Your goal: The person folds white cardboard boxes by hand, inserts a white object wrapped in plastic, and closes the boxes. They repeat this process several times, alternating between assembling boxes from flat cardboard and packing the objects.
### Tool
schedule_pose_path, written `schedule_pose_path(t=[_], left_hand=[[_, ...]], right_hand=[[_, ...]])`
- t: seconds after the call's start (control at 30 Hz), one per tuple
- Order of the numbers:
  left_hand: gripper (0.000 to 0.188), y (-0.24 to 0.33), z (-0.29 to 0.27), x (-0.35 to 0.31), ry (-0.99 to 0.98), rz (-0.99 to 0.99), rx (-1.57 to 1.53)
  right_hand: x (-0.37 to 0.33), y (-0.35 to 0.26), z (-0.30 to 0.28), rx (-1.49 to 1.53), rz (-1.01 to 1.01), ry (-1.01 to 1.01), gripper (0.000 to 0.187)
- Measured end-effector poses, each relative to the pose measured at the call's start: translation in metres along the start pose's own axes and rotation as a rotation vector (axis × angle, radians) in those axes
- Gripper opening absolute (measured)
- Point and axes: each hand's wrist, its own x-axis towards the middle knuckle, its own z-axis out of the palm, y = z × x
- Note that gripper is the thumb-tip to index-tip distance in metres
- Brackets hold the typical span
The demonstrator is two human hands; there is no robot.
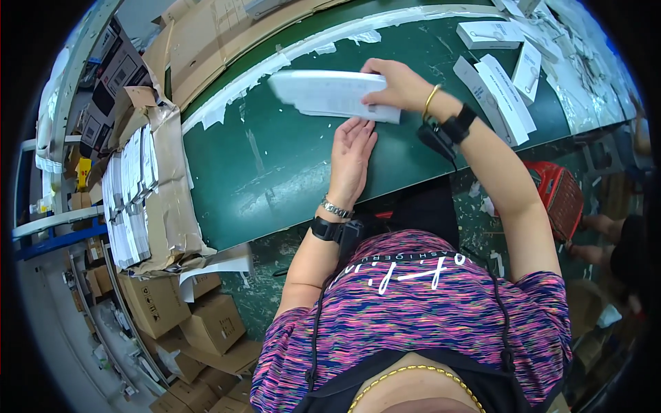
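Note:
A long white flat carton (320, 93), smeared by motion at its left end, is held above the green table (268, 172). My right hand (401, 84) grips its right end, thumb on the near side and fingers over the far edge. Just below the carton's near edge is my left hand (353, 150), with its fingers stretched out and nothing visible in them. Its fingertips come close to the carton; whether they touch it I cannot tell.
Several white printed boxes (490, 33) lie at the table's far right. On the left, an open cardboard box (169, 213) holds stacked white cartons (131, 172). Brown boxes (213, 323) stand on the floor at lower left; a red plastic crate (561, 196) is at right.

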Motion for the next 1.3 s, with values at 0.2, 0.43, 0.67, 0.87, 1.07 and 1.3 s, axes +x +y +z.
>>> schedule_pose_path(t=[0.2,0.43,0.67,0.87,1.07,1.3], left_hand=[[0.027,0.013,-0.005,-0.024,-0.118,-0.07,0.248],[0.017,0.047,-0.025,-0.045,-0.261,0.028,0.816],[0.053,0.112,-0.03,0.067,-0.341,0.862,1.571],[0.102,0.102,-0.034,0.149,-0.439,0.686,1.832],[0.119,0.084,-0.042,0.138,-0.274,0.628,1.813],[0.11,0.091,-0.031,0.128,-0.183,0.488,1.89]], right_hand=[[-0.035,-0.026,0.029,-0.873,-0.682,0.693,0.043],[-0.108,0.023,0.056,-0.524,-0.401,0.507,0.043],[-0.1,0.012,0.098,-0.114,-0.296,0.332,0.041],[-0.056,0.028,0.089,-0.392,-0.289,0.663,0.036],[-0.08,0.028,0.079,-0.137,-0.223,0.559,0.034],[-0.12,0.012,0.087,0.362,-0.082,0.436,0.028]])
